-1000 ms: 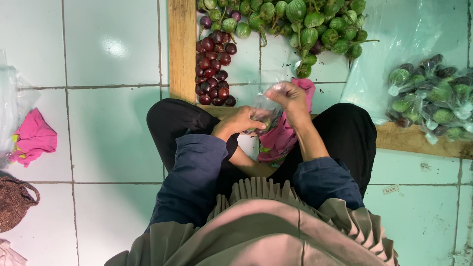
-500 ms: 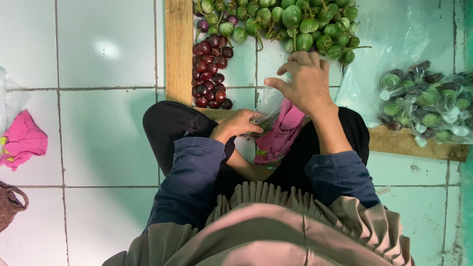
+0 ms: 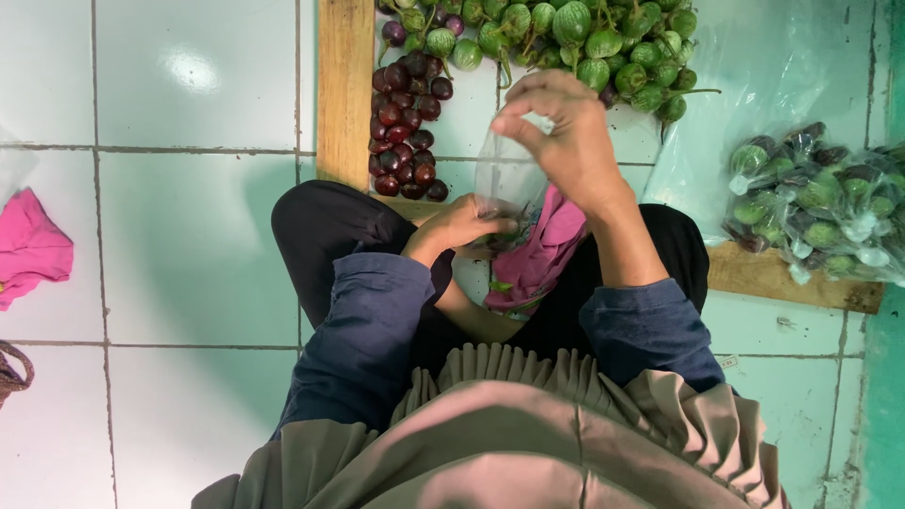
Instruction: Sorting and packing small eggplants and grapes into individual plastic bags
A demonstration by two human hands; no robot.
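Nearest the camera, a pleated grey-brown garment [image 3: 528, 434] and two blue sleeves [image 3: 363, 330] are seen, with black trousers [image 3: 330, 236] beneath; the person is seated on a pale tiled floor [image 3: 189, 245]. A pink cloth [image 3: 542, 259] lies in the lap. Just above it, a clear plastic bag [image 3: 509, 179] is held between both hands. The left hand [image 3: 457, 226] is closed on the bag's lower part, fingers curled round it; the right hand [image 3: 566, 132] is raised, fingers pinched on the bag's upper edge. The bag is stretched between the two hands, so its long axis runs from the lap away from the body, the pinched end pointing toward the heap beyond; whether the mouth is open cannot be told. A little green is visible low in the bag, but the contents cannot be made out. As judged, the bagging is partly done: filled and tied bags of green fruit [image 3: 820, 203] lie on a plastic sheet to the right, while much remains loose. Beyond the hands, inside a wooden frame [image 3: 344, 85], a cluster of small dark red fruit [image 3: 405, 132] is noted, and farther off a heap of round green eggplants [image 3: 584, 38]. Another pink cloth [image 3: 33, 250] lies well apart at far left.
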